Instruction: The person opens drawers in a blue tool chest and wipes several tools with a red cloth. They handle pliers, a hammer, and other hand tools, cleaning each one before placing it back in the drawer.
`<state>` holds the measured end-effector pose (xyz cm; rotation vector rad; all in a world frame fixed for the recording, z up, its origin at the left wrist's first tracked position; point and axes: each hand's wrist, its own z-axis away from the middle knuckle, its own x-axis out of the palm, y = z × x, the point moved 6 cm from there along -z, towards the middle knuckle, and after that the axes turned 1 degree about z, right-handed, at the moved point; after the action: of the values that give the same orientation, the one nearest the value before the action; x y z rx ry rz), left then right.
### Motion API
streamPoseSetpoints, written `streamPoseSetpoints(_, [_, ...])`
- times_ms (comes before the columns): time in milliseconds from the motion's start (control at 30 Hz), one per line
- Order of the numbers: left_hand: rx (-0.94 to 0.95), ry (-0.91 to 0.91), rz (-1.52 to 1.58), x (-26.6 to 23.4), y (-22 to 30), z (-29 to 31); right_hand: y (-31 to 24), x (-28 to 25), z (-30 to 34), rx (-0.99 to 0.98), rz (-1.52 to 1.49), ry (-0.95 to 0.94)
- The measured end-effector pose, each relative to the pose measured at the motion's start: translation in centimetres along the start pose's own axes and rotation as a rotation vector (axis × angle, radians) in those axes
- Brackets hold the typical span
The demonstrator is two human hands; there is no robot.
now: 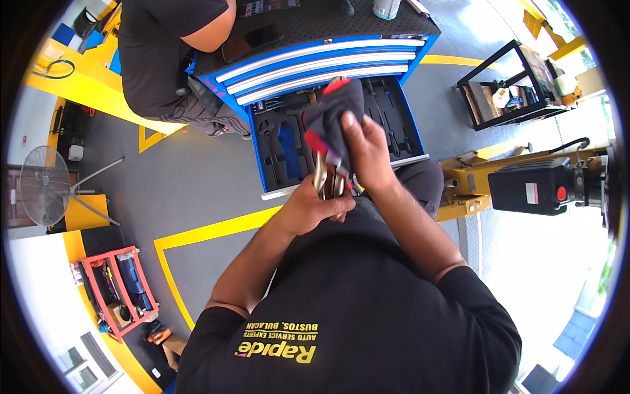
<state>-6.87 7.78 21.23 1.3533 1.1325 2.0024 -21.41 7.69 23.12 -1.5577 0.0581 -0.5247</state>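
Note:
In my left hand (307, 207) I grip the silver handles of what look like locking pliers (320, 176), with the fingers closed round them. My right hand (369, 150) is closed on a dark rag (336, 110) with red edges, its thumb pressed on the cloth. The rag wraps round the upper part of the pliers and hides most of the jaws. Both hands are held over an open drawer (266, 164). In its dark foam lie a wrench (269, 148) on the left and several screwdrivers (387, 125) on the right; a blue tool-shaped recess (288, 150) lies between.
The blue tool cabinet (420, 62) carries a phone (252, 41) and a can (386, 8) on top. A person in dark clothes (157, 72) is close at its left side. A black cart (482, 105) stands right; a fan (44, 186) and red rack (118, 295) are left.

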Motion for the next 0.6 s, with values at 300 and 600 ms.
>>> streamPoseSetpoints(300, [0.006,0.062,-0.235,0.9,0.5,0.0,-2.3,1.5,1.6,-0.226,-0.124,0.111])
streamPoseSetpoints(600, [0.212,0.296,-0.695,1.5,3.0,0.4,-2.6,-2.6,-2.3,-0.285,-0.794,-0.147])
